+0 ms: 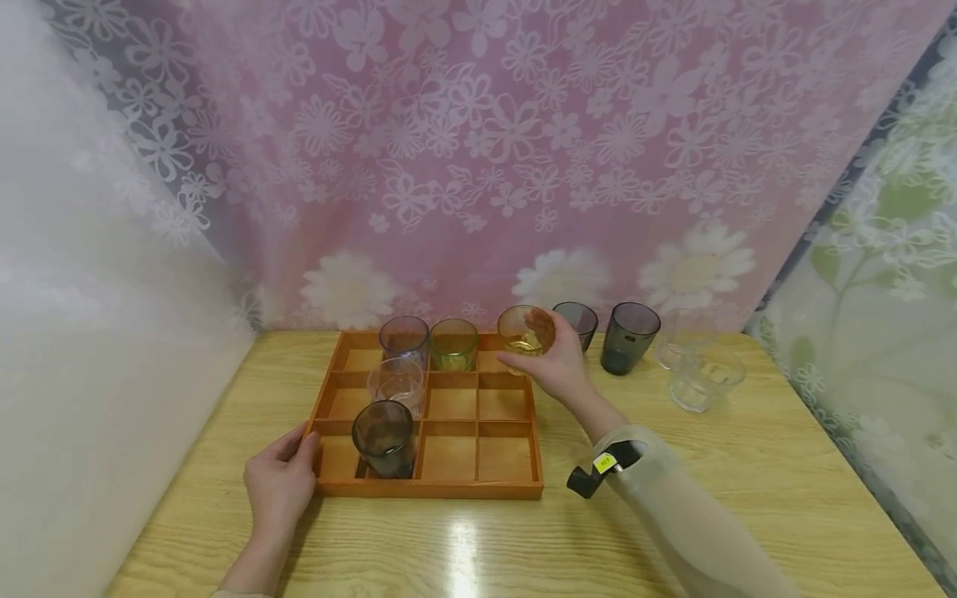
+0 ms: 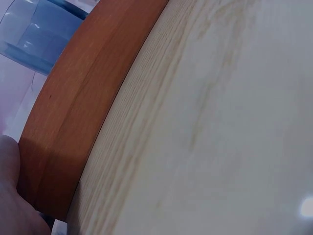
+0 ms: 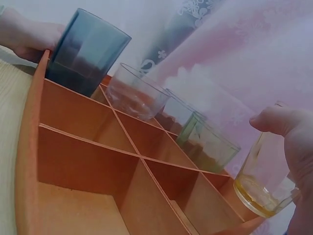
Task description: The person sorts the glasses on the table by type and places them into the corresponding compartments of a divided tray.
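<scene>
The yellow glass [image 1: 521, 330], 1 of 9 glasses in sight, is held by the right hand [image 1: 564, 365], thumb and fingers curled round its side, over the back right compartment [image 1: 490, 360] of a wooden tray [image 1: 429, 490]; whether its base touches the wood I cannot tell. The tray is split into 12 compartments, 3 rows of 4, and 4 glasses stand in it. In the back row there are 2: a purplish-blue glass [image 1: 404, 339] second from the left and, just beside it, 1 green glass [image 1: 453, 347] third. The middle row holds 1 clear glass [image 1: 395, 386], and the front row 1 dark grey glass [image 1: 385, 436], both second from the left. The left hand [image 1: 280, 482] grips the tray at its front left corner. To the right of the tray, 4 more glasses stand on the wood-grained tabletop [image 1: 673, 490]: 1 short grey glass [image 1: 579, 320] partly hidden by the right hand, 1 tall grey glass [image 1: 630, 339], and 2 clear tumblers [image 1: 703, 384] near each other. The right wrist carries 1 small black camera [image 1: 601, 469] with 1 yellow label, beside a pale sleeve [image 1: 688, 515]. Behind everything hangs a pink curtain [image 1: 486, 183] printed with white flowers, 3 large daisies [image 1: 564, 276] along its lower part.
</scene>
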{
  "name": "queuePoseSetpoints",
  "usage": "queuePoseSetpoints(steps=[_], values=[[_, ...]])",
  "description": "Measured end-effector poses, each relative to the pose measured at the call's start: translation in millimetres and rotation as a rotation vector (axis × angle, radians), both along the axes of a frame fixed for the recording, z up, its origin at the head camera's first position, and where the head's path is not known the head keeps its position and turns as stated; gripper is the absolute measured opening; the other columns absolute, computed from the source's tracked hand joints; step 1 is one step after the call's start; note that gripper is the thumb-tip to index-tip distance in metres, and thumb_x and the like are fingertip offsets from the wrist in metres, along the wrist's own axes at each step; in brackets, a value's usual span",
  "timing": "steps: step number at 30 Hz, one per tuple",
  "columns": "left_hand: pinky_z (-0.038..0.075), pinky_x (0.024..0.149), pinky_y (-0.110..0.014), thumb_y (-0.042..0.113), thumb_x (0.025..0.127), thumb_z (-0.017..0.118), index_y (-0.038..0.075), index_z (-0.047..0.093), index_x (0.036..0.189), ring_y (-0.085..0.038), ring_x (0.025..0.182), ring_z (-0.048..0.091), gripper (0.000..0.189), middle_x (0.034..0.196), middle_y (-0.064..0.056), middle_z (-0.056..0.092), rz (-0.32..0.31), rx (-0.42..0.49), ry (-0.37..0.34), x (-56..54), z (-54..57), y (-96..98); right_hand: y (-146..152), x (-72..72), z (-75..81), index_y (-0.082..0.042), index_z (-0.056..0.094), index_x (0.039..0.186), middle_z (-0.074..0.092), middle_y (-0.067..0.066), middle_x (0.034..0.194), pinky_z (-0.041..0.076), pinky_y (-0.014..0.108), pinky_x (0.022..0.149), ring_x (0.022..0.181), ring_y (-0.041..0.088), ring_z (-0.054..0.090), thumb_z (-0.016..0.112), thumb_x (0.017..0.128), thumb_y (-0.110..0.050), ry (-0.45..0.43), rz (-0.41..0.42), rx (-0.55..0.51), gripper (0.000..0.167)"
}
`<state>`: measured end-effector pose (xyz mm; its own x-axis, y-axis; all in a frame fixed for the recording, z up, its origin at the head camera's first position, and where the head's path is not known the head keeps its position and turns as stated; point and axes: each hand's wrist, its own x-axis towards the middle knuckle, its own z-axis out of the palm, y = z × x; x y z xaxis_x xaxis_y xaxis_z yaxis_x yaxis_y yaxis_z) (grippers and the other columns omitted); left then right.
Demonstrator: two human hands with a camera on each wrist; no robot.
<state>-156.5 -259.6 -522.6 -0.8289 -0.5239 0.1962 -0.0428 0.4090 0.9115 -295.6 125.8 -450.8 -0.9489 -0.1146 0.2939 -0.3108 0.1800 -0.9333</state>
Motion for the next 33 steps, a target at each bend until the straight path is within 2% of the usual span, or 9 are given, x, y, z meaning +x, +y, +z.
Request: queuePoseSetpoints(steps=[6,14,16,19,24,29,33], values=[[0.051,0.075,-0.007,0.013,0.101,0.073,-0.002,0.076,0.125,-0.002,0.098,0.068,0.028,0.114,-0.019,0.076,0.004,0.009,0.0,-0.4,1.1,-0.4,-13.5,-13.1,-2.3,0.002,0.045,0.151,0.051,0.019,0.149,0.035,0.053,0.121,0.14,0.036,0.047,0.093,0.083,-0.007,0.01,0.02,-0.062,0.084],[0.051,0.075,-0.007,0.013,0.101,0.073,-0.002,0.076,0.125,0.006,0.095,0.065,0.028,0.114,-0.02,0.076,0.011,0.014,-0.007,-1.6,0.4,-1.0,-24.4,-10.7,8.7,0.013,0.043,0.148,0.049,0.03,0.148,0.036,0.061,0.117,0.139,0.045,0.045,0.089,0.083,0.004,-0.005,0.046,-0.093,0.08],[0.051,0.075,-0.007,0.013,0.101,0.073,-0.002,0.076,0.125,0.011,0.093,0.063,0.028,0.114,-0.019,0.076,0.011,0.018,-0.009,-1.6,0.2,-1.0,-24.9,-13.1,4.2,0.013,0.043,0.148,0.049,0.031,0.148,0.037,0.061,0.117,0.139,0.046,0.045,0.089,0.083,0.003,-0.009,0.038,-0.079,0.08],[0.051,0.075,-0.007,0.013,0.102,0.073,-0.003,0.076,0.125,0.015,0.091,0.061,0.028,0.114,-0.019,0.076,0.009,0.019,-0.009,-1.9,-0.5,-1.1,-23.9,-22.3,-11.8,0.011,0.044,0.149,0.051,0.03,0.148,0.038,0.06,0.117,0.138,0.046,0.046,0.091,0.083,-0.002,-0.009,0.024,-0.068,0.082],[0.051,0.075,-0.007,0.012,0.102,0.073,-0.003,0.076,0.124,0.015,0.09,0.06,0.028,0.114,-0.02,0.076,0.008,0.019,-0.008,-1.5,-0.5,-0.7,-22.6,-37.5,-36.8,0.001,0.047,0.15,0.055,0.02,0.146,0.041,0.051,0.117,0.137,0.036,0.051,0.094,0.082,-0.011,-0.021,0.001,-0.037,0.083],[0.051,0.075,-0.007,0.011,0.101,0.073,-0.003,0.076,0.124,0.015,0.09,0.06,0.027,0.113,-0.02,0.076,0.013,0.021,-0.008,-1.1,0.5,0.2,-22.9,-41.6,-43.8,-0.004,0.046,0.152,0.057,0.013,0.145,0.044,0.045,0.114,0.136,0.029,0.053,0.096,0.08,-0.015,-0.034,-0.023,0.035,0.089],[0.051,0.075,-0.007,0.011,0.101,0.073,-0.004,0.076,0.123,0.016,0.09,0.06,0.027,0.113,-0.02,0.076,0.012,0.021,0.001,-1.4,0.5,0.2,-23.0,-41.1,-45.1,-0.004,0.043,0.155,0.057,0.013,0.146,0.045,0.045,0.114,0.136,0.029,0.053,0.098,0.079,-0.019,-0.032,-0.043,0.122,0.095]])
